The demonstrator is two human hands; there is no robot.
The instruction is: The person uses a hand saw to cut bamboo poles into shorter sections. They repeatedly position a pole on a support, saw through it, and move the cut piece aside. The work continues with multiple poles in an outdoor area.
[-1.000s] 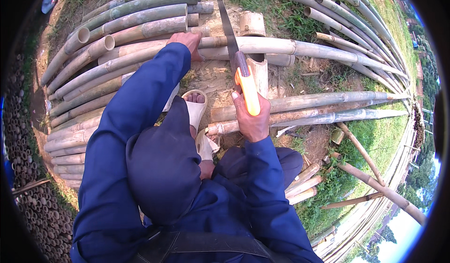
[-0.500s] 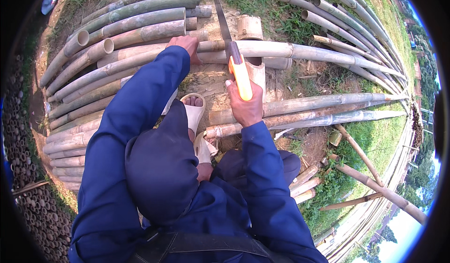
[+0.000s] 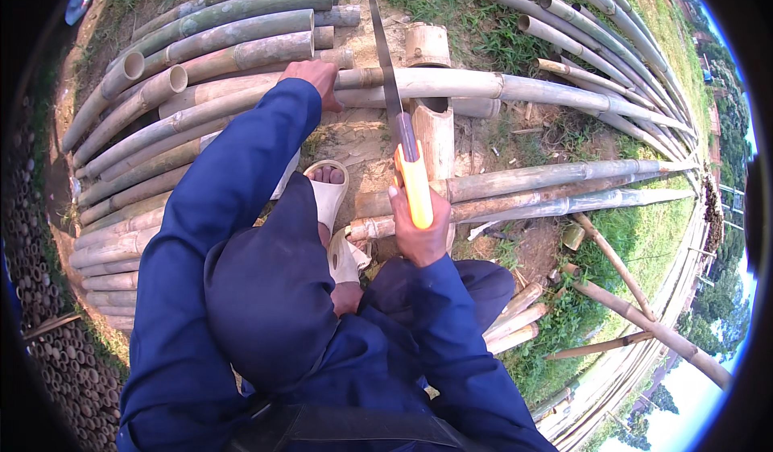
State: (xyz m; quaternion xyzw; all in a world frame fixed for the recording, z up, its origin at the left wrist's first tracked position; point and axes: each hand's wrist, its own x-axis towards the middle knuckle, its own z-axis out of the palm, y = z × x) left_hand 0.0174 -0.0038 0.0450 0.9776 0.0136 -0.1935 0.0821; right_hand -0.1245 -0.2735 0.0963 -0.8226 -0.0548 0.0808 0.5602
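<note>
1. Currently, the bamboo pole [image 3: 459, 83] is laid across a bamboo support [image 3: 437, 142], clasped by the left hand [image 3: 316, 80]; the saw [image 3: 392, 91] is gripped in the closed right hand [image 3: 423, 225].
2. Stiff, roll-prone handling is likely; the pole is best held left of the saw.
3. Toothed edges should be avoided; stroking room is offered between the left poles [image 3: 250, 56] and right poles [image 3: 596, 49].
</note>
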